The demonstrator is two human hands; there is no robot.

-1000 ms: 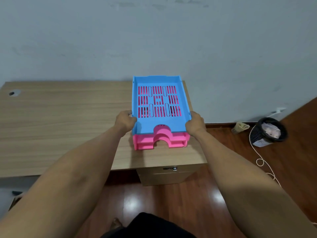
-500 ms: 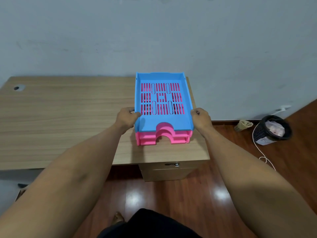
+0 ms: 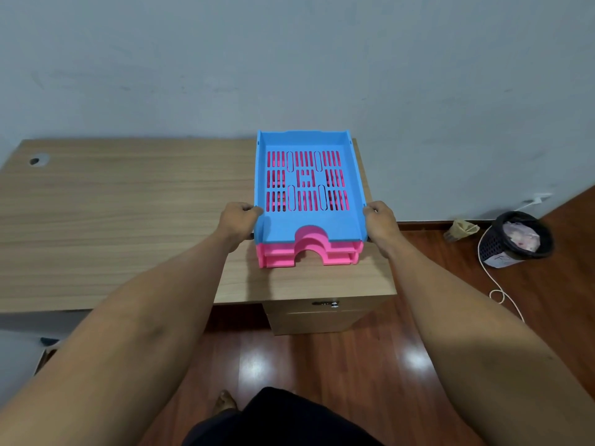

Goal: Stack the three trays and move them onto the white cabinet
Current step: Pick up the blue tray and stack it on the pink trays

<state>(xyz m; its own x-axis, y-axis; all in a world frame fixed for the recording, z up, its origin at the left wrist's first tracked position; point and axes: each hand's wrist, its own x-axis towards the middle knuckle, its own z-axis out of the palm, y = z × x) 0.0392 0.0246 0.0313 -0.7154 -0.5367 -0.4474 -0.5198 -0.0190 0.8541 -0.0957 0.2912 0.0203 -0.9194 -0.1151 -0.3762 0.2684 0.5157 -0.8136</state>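
L hand [image 3: 239, 220] & R hand [image 3: 380, 222]: fingers clenched on blue tray [image 3: 309, 188] sides, atop two pink trays [image 3: 308, 252], at right end of wooden surface [image 3: 128, 220]. Drawer unit [image 3: 325, 313] below; probably a bin [image 3: 515, 236] on wood floor [image 3: 322, 358].

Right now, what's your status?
Both hands, left and right, grip the stack's sides. Blue tray tops pink trays on desk. Nothing blocking.
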